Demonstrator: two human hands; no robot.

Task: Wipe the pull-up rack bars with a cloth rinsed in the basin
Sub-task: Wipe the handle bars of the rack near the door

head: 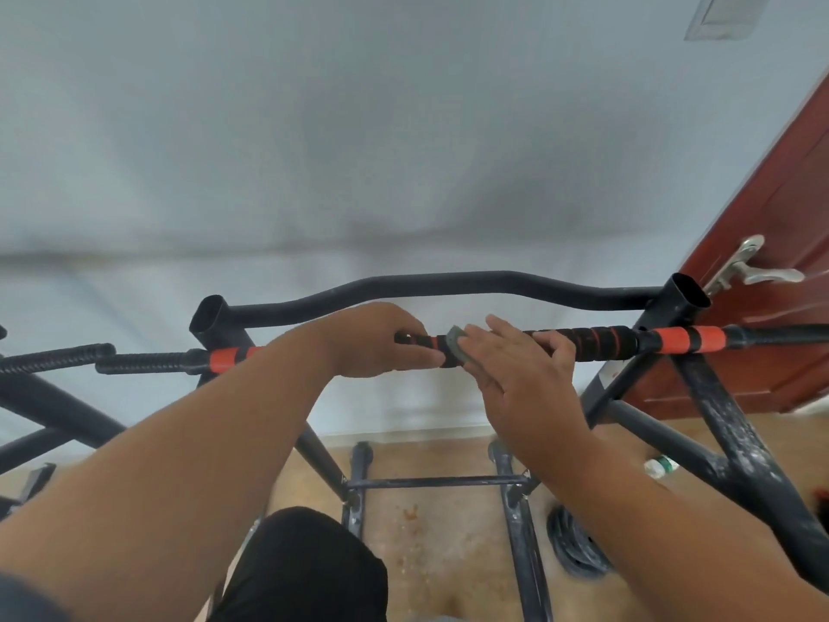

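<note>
The small grey folded cloth (457, 351) is wrapped over the black foam-padded horizontal bar with orange bands (583, 342) near the bar's middle, at the top of the black steel pull-up rack (735, 424). The cloth is held against the bar by the right hand (525, 365), whose fingers are curled over the padding so that the grip is closed on cloth and bar together. The bar is gripped directly by the left hand (381, 341), just beside the cloth on its left, with the fingers wrapped round the foam.

The bar's long axis runs left to right across the view. The cloth lies between the two hands, and the right hand is the nearer. Unwiped padding appears to extend to the right, toward the orange sleeve at the upright; travel along that axis is judged to be the next stroke. A curved black rear bar (448, 282) stands behind, apart from both hands. The basin is not in view.
</note>
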